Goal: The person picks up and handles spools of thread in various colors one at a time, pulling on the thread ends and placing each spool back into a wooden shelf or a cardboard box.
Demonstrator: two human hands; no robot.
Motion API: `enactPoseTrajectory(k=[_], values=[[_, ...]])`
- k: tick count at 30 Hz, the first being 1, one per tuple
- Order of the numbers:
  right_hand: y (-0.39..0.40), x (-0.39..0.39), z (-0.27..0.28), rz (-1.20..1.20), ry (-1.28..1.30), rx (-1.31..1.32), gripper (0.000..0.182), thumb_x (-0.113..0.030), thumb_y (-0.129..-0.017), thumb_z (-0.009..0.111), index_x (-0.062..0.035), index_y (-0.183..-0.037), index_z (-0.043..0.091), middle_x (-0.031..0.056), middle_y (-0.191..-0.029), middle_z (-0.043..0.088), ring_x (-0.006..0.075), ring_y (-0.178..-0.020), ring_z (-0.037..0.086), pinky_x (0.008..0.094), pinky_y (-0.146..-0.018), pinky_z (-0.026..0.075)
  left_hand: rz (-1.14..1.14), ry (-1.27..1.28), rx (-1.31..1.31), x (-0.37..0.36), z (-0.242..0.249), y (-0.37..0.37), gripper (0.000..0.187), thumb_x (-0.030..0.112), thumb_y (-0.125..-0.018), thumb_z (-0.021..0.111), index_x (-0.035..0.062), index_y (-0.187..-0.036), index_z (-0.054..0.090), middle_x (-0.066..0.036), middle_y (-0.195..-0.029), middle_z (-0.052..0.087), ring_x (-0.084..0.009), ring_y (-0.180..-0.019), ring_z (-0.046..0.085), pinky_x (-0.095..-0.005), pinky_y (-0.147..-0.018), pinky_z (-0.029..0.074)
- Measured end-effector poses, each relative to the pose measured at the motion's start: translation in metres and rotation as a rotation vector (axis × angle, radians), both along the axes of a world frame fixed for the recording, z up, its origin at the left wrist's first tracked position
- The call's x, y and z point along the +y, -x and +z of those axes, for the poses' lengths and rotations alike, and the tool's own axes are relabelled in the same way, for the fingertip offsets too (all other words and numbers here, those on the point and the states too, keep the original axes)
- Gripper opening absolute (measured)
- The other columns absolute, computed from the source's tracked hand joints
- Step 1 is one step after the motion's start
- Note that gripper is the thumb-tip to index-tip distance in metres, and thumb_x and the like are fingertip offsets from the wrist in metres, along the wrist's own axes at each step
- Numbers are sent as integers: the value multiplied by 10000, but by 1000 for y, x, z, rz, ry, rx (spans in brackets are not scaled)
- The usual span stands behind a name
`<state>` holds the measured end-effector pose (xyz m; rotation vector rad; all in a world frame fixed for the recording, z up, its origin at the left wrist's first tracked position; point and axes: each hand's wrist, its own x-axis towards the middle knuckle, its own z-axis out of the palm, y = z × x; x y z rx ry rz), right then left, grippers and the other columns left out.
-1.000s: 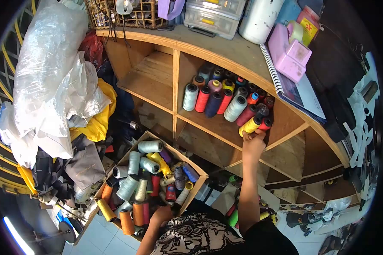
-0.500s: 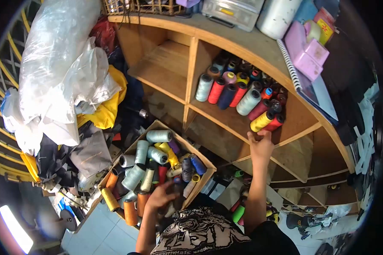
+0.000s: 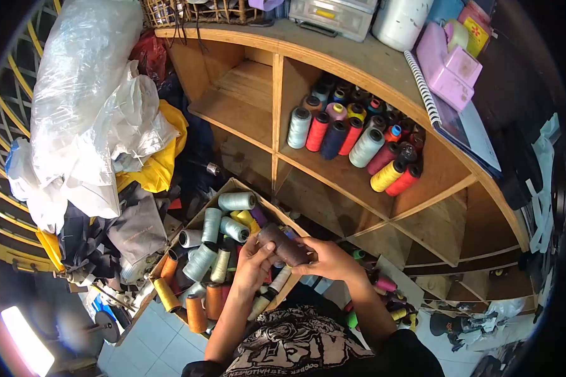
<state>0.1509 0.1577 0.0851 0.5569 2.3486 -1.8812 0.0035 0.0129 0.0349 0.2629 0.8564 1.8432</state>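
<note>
A dark brown thread spool (image 3: 284, 246) lies tilted between my two hands, above the right side of a cardboard box (image 3: 303, 234). My left hand (image 3: 253, 262) grips its left end, thumb on top. My right hand (image 3: 326, 259) has its fingers closed on the right end. Below, the box holds many loose thread spools, among them a pale green spool (image 3: 200, 262), an orange spool (image 3: 195, 314) and a yellow spool (image 3: 165, 295). In the shelf compartment stand upright rows of spools, with a yellow spool (image 3: 388, 176) and a red spool (image 3: 403, 180) at the front right.
The wooden shelf (image 3: 277, 107) curves round in front, its divider boards between box and spools. On its top are a spiral notebook (image 3: 462, 135), a pink tape dispenser (image 3: 449, 66) and a plastic drawer box (image 3: 333, 17). Plastic bags (image 3: 85, 107) and cloth pile up at left.
My right hand has come away from the yellow spool on the shelf, down to the box. My left hand has risen from the box with the brown spool, and both hands now hold it.
</note>
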Motion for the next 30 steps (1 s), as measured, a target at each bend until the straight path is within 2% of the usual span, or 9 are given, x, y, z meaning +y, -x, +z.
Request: enactPoseTrajectory(k=[2,4,7,9,10,17,24,26,30], values=[[-2,2,-4,-11,21,31,694,-160,-798,759,48,-1346,386,147,-1100,611,165,-991,622,294,-813,525,17,1,16,0,2,0,369,130,-920,572,2,-1244,452,-139,-1184,566,-265,-1098,578,-446,-957,466],[-2,2,-3,-17,45,59,691,-151,-798,758,50,-1344,386,142,-1093,613,165,-989,621,291,-812,524,-6,-59,-109,-4,9,1,492,157,-924,577,-38,-1321,362,-170,-1226,520,-289,-1119,563,-468,-948,479],[2,-1,9,-77,112,84,612,-129,-797,748,30,-1305,447,128,-1087,626,179,-1000,620,308,-834,518,62,-23,-43,-9,14,1,488,165,-933,559,-31,-1332,356,-167,-1233,521,-291,-1113,570,-477,-946,481],[8,-9,16,-282,-320,353,504,-226,-771,757,-26,-1191,561,151,-1071,648,272,-998,643,335,-855,497,99,-43,-39,-11,21,-1,462,151,-933,552,-17,-1322,368,-159,-1218,535,-287,-1105,576,-475,-936,488],[13,-11,21,-318,-478,524,408,-164,-751,767,-38,-1107,611,148,-1115,626,314,-1053,616,365,-900,492,122,-52,-49,-13,22,-2,453,140,-928,558,-13,-1313,374,-157,-1209,540,-285,-1099,580,-470,-937,490],[22,-21,14,-324,-743,668,231,-87,-753,747,-35,-955,650,128,-1122,610,336,-1107,577,407,-904,500,208,-46,-21,-15,34,-11,417,90,-908,578,13,-1275,395,-143,-1167,553,-275,-1077,594,-433,-927,506],[26,-27,14,-348,-737,661,102,-23,-807,678,4,-899,643,134,-1085,626,326,-1109,583,399,-894,508,208,-44,34,-14,37,-12,432,38,-892,589,12,-1277,394,-124,-1165,540,-248,-1057,601,-376,-894,535],[28,-31,12,-455,-545,639,83,-27,-827,665,21,-886,632,137,-1080,634,320,-1112,589,385,-879,516,234,-12,89,-12,39,-15,455,8,-876,600,6,-1281,392,-115,-1162,534,-227,-1049,599,-356,-887,534],[35,-29,24,-493,-504,653,92,-40,-831,672,17,-891,631,133,-1087,640,315,-1113,593,371,-868,521,247,27,154,-10,42,-18,466,-13,-861,610,-1,-1277,398,-107,-1154,533,-200,-1043,591,-330,-870,533]])
